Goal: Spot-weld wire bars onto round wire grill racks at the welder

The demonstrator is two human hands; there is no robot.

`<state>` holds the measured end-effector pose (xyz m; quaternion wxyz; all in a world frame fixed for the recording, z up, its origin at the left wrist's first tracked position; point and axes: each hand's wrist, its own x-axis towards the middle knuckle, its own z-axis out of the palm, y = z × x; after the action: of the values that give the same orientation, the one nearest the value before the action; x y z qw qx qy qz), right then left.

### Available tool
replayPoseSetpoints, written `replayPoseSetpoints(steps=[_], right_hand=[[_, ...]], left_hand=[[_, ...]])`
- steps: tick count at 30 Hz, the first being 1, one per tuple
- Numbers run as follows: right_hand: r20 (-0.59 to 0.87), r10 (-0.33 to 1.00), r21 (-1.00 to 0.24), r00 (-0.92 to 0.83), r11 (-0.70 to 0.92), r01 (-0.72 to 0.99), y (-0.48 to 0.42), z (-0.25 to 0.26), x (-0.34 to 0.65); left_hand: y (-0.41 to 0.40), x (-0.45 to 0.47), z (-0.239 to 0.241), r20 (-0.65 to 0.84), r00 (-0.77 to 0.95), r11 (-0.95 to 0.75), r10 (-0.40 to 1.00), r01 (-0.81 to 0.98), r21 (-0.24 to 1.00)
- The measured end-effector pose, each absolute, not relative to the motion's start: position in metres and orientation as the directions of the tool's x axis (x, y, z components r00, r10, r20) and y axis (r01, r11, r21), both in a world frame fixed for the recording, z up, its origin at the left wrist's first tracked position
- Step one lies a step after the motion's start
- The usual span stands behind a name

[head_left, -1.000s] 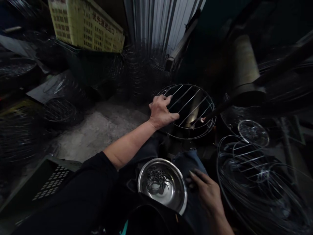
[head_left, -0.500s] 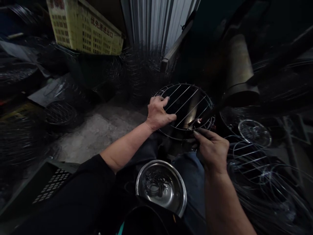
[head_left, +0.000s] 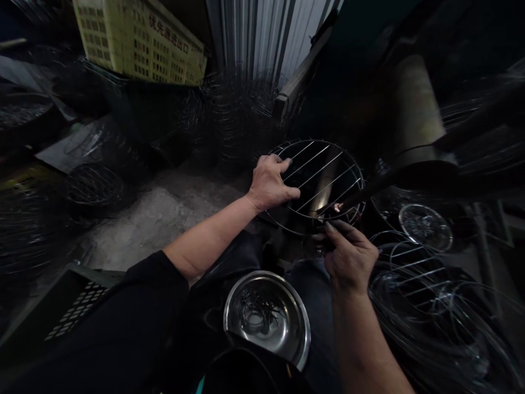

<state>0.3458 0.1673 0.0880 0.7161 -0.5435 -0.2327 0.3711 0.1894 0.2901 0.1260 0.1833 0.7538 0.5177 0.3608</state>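
Note:
A round wire grill rack point(head_left: 315, 180), with parallel bars inside its rim, lies level in front of me. My left hand point(head_left: 273, 183) grips its left side, thumb and fingers over the rim and bars. My right hand point(head_left: 350, 249) is pinched closed at the near rim; what its fingertips hold is too small and dark to make out. Just above them, a dark rod with a copper-coloured tip point(head_left: 338, 207) meets the rack's near right side. Under the rack stands a brass-coloured post point(head_left: 326, 186). A steel bowl point(head_left: 301, 312) with small dark wire pieces sits at my lap.
Wire racks and loops point(head_left: 422, 273) pile up on the right, beside a thick metal cylinder point(head_left: 420, 109). A yellow crate point(head_left: 139, 44) rests at the back left. Stacked wire rings point(head_left: 227, 120) stand behind; a green crate point(head_left: 77, 306) is at lower left.
The view has shifted slightly. My right hand has moved a little left along the near rim, its fingers still pinched. My left hand keeps its hold on the rack.

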Motion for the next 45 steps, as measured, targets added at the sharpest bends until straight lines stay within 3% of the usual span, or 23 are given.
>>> replayPoseSetpoints(steps=[25, 45], right_hand=[[-0.082, 0.785, -0.936, 0.613, 0.150, -0.318, 0.171, 0.094, 0.351], [-0.146, 0.788, -0.923, 0.598, 0.109, -0.369, 0.161, 0.091, 0.342]], left_hand=[[0.316, 0.203, 0.132, 0.326, 0.313, -0.452, 0.892, 0.573, 0.684], [0.306, 0.190, 0.124, 0.368, 0.295, -0.471, 0.882, 0.552, 0.688]])
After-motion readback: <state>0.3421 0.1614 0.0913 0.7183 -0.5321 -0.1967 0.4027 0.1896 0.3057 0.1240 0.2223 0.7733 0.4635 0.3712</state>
